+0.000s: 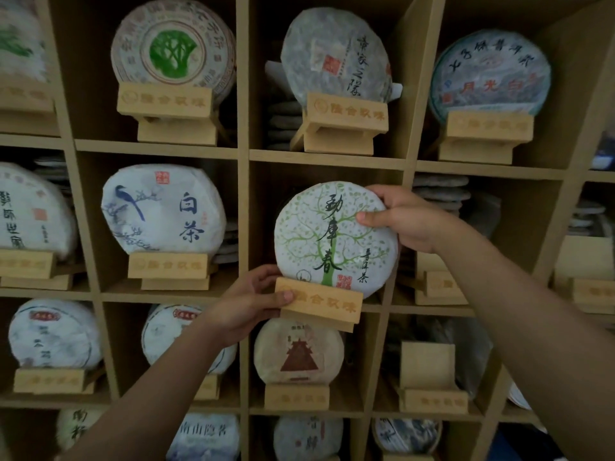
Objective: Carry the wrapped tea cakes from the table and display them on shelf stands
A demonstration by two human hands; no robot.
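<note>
A round tea cake (319, 237) wrapped in white paper with a green tree print sits upright in a wooden stand (321, 302). Cake and stand are held slightly tilted in front of the middle cubby of the wooden shelf (326, 156). My left hand (253, 301) grips the stand's left end, thumb on its front face. My right hand (399, 216) grips the cake's upper right edge, thumb on its face.
Most cubbies around hold a wrapped tea cake on a wooden stand, such as the bird-print cake (163, 209) to the left. To the right, two stands (439, 287) (429, 377) hold no cake. Flat stacks of cakes (439, 193) lie at the back of some cubbies.
</note>
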